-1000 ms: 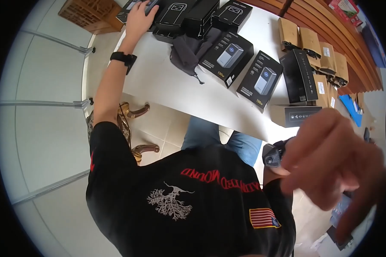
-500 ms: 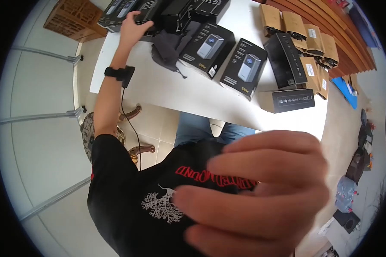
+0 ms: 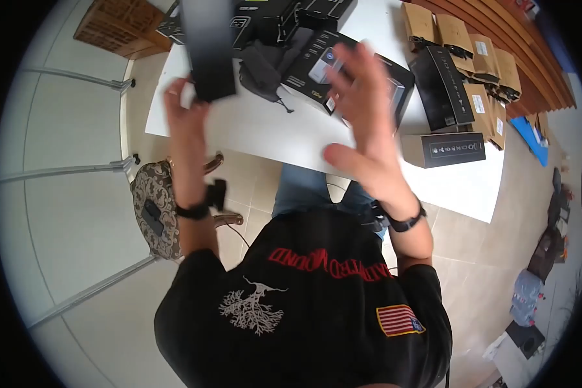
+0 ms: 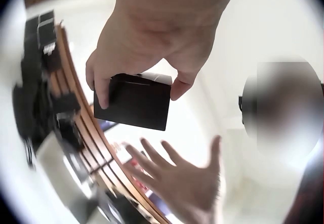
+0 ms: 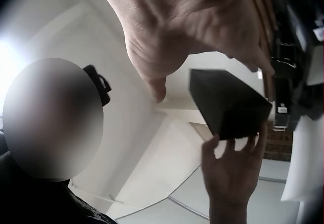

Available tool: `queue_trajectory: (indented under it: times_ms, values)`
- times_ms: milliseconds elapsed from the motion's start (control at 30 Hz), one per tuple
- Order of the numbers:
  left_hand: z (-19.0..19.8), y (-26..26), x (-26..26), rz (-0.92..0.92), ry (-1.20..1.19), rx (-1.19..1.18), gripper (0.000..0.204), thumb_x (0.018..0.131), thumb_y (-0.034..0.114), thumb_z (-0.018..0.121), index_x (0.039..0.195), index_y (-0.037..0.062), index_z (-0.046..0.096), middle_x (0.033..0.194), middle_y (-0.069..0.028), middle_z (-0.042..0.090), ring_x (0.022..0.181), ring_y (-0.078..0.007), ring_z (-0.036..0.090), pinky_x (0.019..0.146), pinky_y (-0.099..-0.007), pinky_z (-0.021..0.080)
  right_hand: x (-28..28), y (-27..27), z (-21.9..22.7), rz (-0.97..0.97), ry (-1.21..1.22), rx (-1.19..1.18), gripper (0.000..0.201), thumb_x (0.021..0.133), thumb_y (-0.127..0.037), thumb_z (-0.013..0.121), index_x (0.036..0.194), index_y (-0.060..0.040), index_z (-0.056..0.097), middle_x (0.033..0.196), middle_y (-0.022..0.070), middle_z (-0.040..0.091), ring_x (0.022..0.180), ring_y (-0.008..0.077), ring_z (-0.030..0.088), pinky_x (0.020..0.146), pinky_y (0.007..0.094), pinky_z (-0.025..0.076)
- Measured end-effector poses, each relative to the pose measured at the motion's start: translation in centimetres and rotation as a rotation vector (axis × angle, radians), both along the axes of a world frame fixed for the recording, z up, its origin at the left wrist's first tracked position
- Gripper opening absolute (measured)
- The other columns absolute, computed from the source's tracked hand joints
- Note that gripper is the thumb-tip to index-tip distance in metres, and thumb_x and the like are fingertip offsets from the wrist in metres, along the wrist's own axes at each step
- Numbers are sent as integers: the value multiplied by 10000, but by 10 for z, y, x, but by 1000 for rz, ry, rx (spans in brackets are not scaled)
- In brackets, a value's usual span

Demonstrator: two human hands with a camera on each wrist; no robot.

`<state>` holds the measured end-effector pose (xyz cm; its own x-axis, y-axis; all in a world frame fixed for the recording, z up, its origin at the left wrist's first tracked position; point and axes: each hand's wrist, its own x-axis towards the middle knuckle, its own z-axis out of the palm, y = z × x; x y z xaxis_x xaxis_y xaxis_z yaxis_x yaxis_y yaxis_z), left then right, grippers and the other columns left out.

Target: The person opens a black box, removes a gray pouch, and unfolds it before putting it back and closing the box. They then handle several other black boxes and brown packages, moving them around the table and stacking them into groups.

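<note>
In the head view, the left hand [image 3: 189, 126] grasps a dark box [image 3: 212, 68] by its near end, and the box, blurred, shows over the left part of the white table [image 3: 252, 132], partly covering the black boxes behind. The right hand [image 3: 368, 119] is free of any object, fingers spread and thumb out, in front of a black box printed with a device [image 3: 313, 64]. A dark grey pouch [image 3: 262, 74] lies just left of that printed box; farther right are a tilted black box [image 3: 441, 87], a smaller grey-sided box [image 3: 447, 150] near it and brown paper packages [image 3: 485, 61]. In the left wrist view, the dark box sits between the left thumb on one side and the fingers on the other, while the spread right hand stays apart from it. In the right wrist view, the left fingertips hold the box at its lower end; the right thumb and fingers, parted, appear clear of it.
</note>
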<state>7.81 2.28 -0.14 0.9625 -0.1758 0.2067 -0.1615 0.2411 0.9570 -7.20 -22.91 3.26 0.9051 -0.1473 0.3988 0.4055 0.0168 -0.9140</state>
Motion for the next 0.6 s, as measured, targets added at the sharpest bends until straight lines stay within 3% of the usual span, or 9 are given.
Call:
queue_trajectory:
  times_ms: [100,167,267,367,433,467,500,567,600]
  values:
    - [-41,-33,-67,-288,48,84,693,690,14,752,1277,104,395,1430,-120,329,1268,-266,418,950,-388,462,3,16,-34,271,198,378,1175,747,-37,773,1548,-136,-81,1572,189,155,1407,368,295,1130,494,262]
    - [-21,-59,-113,-304,-11,124,679,700,-3,748,1259,112,378,1484,-117,216,1356,-283,323,993,-402,439,-6,19,-65,48,210,407,922,784,-37,744,1496,-13,159,1428,143,386,1323,255,399,1091,355,336]
    - [-26,-67,-128,-444,210,-88,652,727,-50,707,1251,123,358,1482,-123,183,1404,-275,254,1048,-432,387,-34,6,-91,64,307,610,839,772,-93,765,1447,-20,272,1356,107,473,1276,216,448,1075,340,351]
    - [-28,-74,-126,-536,160,-74,628,743,-35,698,1250,133,367,1461,-127,209,1398,-274,262,1059,-431,371,-54,-2,-105,52,325,674,855,766,-124,772,1453,-19,274,1368,100,470,1279,217,451,1076,334,350]
    - [-28,-69,-107,-361,-69,232,542,776,11,667,1234,122,399,1404,-128,309,1345,-256,348,1052,-410,372,-66,-9,-108,22,336,733,867,766,-141,772,1462,-19,270,1377,98,467,1282,218,450,1078,331,348]
    - [-30,-68,-87,-319,26,-94,509,784,25,637,1233,102,411,1379,-131,357,1305,-244,407,1045,-421,390,-72,-13,-108,45,401,754,871,772,-152,765,1473,-20,265,1386,99,464,1286,220,448,1081,331,346]
    - [10,-75,-77,-152,137,-36,523,848,57,590,1312,86,353,1355,-146,391,1282,-260,453,1015,-410,438,-77,-16,-110,73,471,776,874,779,-164,758,1483,-21,261,1394,100,461,1290,221,445,1084,332,343]
    - [42,-72,-49,-482,175,-491,864,893,82,604,1521,129,14,1502,-158,315,1299,-323,459,976,-405,487,-82,-17,-119,118,510,736,864,787,-182,746,1488,-13,270,1408,101,454,1306,218,430,1088,328,341]
    - [55,-85,-43,-428,106,-309,850,892,164,618,1535,175,61,1542,-161,260,1361,-323,381,1038,-446,417,-83,-15,-119,170,511,725,851,792,-197,745,1480,-3,284,1398,104,465,1295,216,445,1086,322,342]
